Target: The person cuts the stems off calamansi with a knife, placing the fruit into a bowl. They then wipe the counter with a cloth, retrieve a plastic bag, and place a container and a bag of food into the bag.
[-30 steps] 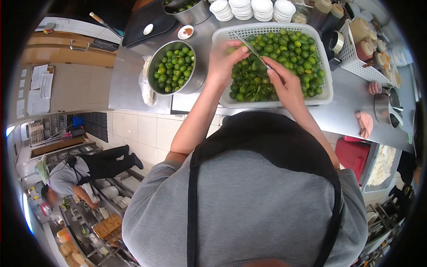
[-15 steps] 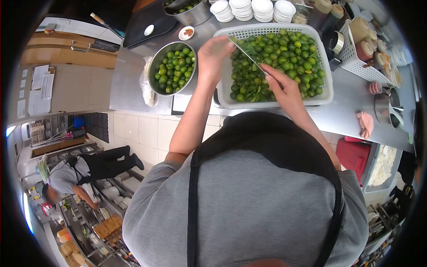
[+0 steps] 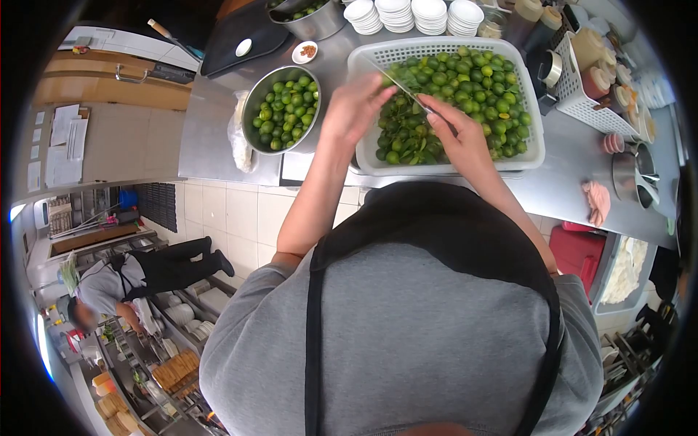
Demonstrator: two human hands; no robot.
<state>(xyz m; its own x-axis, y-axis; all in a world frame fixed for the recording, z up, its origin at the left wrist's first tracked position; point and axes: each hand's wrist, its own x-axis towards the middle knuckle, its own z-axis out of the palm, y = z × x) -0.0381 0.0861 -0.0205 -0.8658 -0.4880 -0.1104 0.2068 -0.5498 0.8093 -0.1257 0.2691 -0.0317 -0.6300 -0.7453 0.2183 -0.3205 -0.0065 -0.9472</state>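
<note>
From here I see my right hand (image 3: pixel 458 131) gripping a knife (image 3: pixel 403 89) above the basket (image 3: pixel 534 145) of limes (image 3: pixel 465 76).

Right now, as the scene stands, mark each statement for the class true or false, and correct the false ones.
1. The right hand holds a knife. True.
2. The steel pot stands to the right of the white basket. False: it stands to the left.
3. Green fruits fill much of the basket, with leaves among them. True.
4. The pink cloth lies inside the basket. False: it lies on the steel counter.
5. The small white stacked dishes are beyond the basket. True.
</note>
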